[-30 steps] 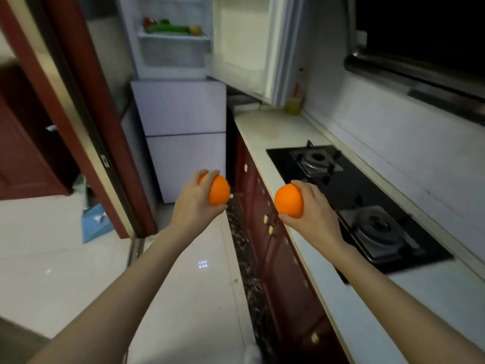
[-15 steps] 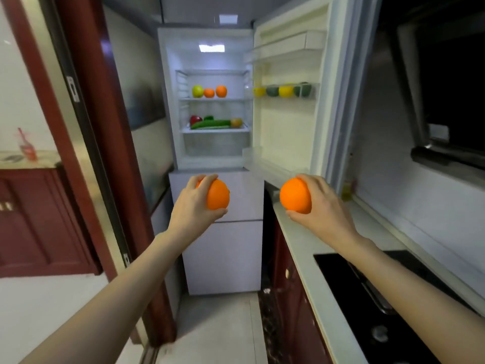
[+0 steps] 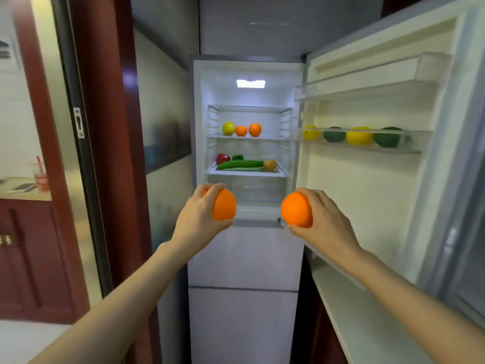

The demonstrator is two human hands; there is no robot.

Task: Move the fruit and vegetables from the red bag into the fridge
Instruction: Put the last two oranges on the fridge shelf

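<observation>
Left hand (image 3: pixel 199 219) curled round an orange (image 3: pixel 224 205), right hand (image 3: pixel 321 219) curled round a second orange (image 3: pixel 296 210), both mid-frame, well apart. Behind them the fridge (image 3: pixel 244 248) stands open, centre frame. Its shelves (image 3: pixel 248 137) and door rack (image 3: pixel 362 143) hold fruit and vegetables.

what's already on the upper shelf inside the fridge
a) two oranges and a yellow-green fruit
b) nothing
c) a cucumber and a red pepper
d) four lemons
a: the upper shelf holds a yellow-green fruit and two oranges; the cucumber and red pepper lie on the shelf below.
</observation>
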